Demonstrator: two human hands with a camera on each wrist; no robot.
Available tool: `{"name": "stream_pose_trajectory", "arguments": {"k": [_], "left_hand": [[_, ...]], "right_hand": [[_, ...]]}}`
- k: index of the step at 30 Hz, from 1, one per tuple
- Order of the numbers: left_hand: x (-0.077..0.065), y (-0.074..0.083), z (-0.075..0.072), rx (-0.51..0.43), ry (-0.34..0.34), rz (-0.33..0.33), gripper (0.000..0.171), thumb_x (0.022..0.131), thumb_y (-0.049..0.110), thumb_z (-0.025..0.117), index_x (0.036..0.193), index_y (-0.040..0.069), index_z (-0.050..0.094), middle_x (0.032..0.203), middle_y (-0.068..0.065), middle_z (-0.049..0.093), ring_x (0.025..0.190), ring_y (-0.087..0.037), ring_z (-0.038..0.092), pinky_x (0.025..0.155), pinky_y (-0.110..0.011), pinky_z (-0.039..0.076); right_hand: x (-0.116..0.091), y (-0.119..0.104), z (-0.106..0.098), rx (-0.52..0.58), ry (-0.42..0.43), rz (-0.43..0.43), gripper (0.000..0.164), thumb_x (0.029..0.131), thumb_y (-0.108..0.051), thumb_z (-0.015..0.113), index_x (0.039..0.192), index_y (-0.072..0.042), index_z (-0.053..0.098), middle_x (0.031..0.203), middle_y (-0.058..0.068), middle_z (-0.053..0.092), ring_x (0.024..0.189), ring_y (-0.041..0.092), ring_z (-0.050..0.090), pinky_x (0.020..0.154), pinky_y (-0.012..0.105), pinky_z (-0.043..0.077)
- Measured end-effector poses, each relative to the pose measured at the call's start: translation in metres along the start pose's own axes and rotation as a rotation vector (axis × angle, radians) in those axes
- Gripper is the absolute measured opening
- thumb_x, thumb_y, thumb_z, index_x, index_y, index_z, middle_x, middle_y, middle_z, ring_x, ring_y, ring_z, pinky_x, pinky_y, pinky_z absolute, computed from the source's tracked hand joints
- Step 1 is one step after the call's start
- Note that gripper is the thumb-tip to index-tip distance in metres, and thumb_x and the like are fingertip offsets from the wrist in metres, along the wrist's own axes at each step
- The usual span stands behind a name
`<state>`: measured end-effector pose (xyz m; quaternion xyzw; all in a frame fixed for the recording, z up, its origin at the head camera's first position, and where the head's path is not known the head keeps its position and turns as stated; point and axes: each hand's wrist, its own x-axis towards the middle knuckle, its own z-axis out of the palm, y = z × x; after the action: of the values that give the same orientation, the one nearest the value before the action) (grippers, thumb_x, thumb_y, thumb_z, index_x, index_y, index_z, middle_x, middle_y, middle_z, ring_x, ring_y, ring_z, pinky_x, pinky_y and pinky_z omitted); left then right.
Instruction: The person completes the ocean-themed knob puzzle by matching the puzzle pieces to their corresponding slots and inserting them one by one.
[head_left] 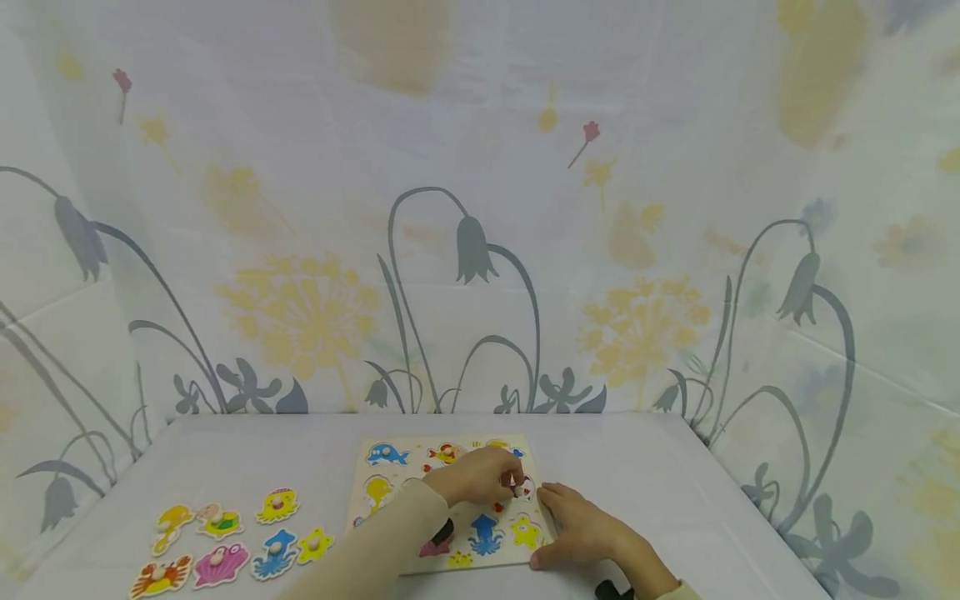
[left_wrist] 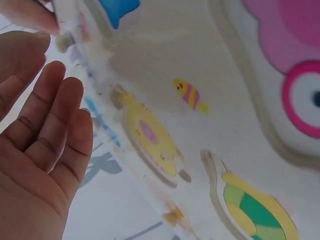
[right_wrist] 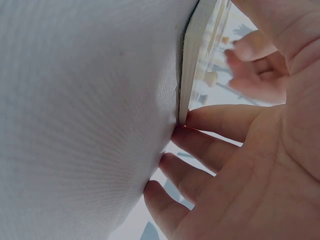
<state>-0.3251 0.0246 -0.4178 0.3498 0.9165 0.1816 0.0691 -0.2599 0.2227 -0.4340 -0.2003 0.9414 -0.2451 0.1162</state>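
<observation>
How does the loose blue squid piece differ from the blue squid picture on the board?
Place: the loose squid piece lies on the table left of the board; the squid picture is on the board.
Knob: the loose squid piece has a round one; the squid picture shows none.
Pose: in the head view, the loose squid piece leans right; the squid picture points nearly straight up.
Shared: blue colour and squid shape.

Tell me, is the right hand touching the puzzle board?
Touching: the right wrist view shows the right hand with a fingertip against the puzzle board.
</observation>
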Motion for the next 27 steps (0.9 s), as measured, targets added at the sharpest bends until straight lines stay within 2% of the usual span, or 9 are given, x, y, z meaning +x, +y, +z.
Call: {"name": "stream_pose_trajectory", "arguments": {"k": [6, 10, 13, 16, 21, 27], "left_hand": [[-0.027, -0.002, -0.009, -0.002, 0.020, 0.050, 0.013, 0.085, 0.018, 0.071, 0.098, 0.021, 0.068, 0.081, 0.014, 0.054, 0.074, -0.004, 0.049, 0.069, -0.021, 0.043], [-0.051, -0.004, -0.012, 0.009, 0.012, 0.035, 0.015, 0.085, 0.024, 0.071, 0.100, 0.023, 0.068, 0.084, 0.013, 0.054, 0.075, -0.004, 0.049, 0.070, -0.022, 0.044], [-0.069, -0.009, -0.013, 0.056, 0.016, 0.039, 0.015, 0.084, 0.026, 0.072, 0.099, 0.024, 0.068, 0.084, 0.013, 0.054, 0.074, -0.002, 0.048, 0.070, -0.022, 0.044], [-0.086, -0.017, -0.014, 0.093, 0.046, 0.053, 0.016, 0.084, 0.025, 0.072, 0.099, 0.024, 0.068, 0.083, 0.013, 0.053, 0.073, -0.002, 0.047, 0.069, -0.023, 0.044], [-0.112, -0.031, -0.017, 0.079, 0.102, 0.037, 0.017, 0.083, 0.025, 0.071, 0.099, 0.022, 0.069, 0.081, 0.014, 0.052, 0.073, -0.003, 0.047, 0.072, -0.026, 0.045], [-0.142, -0.046, -0.017, 0.095, 0.159, 0.024, 0.015, 0.082, 0.023, 0.071, 0.096, 0.019, 0.068, 0.078, 0.014, 0.051, 0.071, -0.002, 0.045, 0.066, -0.027, 0.043]], "right_hand": [[-0.001, -0.001, 0.001, 0.018, -0.003, 0.048, 0.096, 0.066, -0.046, 0.082, 0.139, 0.004, 0.043, 0.146, 0.022, 0.035, 0.135, 0.043, 0.029, 0.104, 0.061, 0.025], [-0.001, -0.002, 0.001, 0.017, -0.002, 0.068, 0.096, 0.066, -0.046, 0.083, 0.139, 0.002, 0.043, 0.146, 0.021, 0.036, 0.135, 0.043, 0.029, 0.104, 0.061, 0.025], [0.000, -0.002, 0.002, 0.018, 0.001, 0.070, 0.096, 0.065, -0.046, 0.083, 0.138, 0.003, 0.044, 0.146, 0.021, 0.036, 0.135, 0.043, 0.029, 0.105, 0.061, 0.024], [0.001, -0.002, 0.003, 0.021, 0.000, 0.080, 0.096, 0.065, -0.045, 0.083, 0.138, 0.002, 0.044, 0.146, 0.021, 0.036, 0.135, 0.042, 0.030, 0.105, 0.061, 0.024], [0.002, -0.001, 0.004, 0.036, -0.004, 0.102, 0.096, 0.064, -0.044, 0.084, 0.139, 0.002, 0.044, 0.146, 0.021, 0.036, 0.135, 0.042, 0.030, 0.105, 0.062, 0.024], [0.003, -0.001, 0.003, 0.023, -0.006, 0.100, 0.097, 0.064, -0.046, 0.084, 0.139, 0.002, 0.043, 0.146, 0.021, 0.036, 0.135, 0.042, 0.029, 0.105, 0.061, 0.024]]}}
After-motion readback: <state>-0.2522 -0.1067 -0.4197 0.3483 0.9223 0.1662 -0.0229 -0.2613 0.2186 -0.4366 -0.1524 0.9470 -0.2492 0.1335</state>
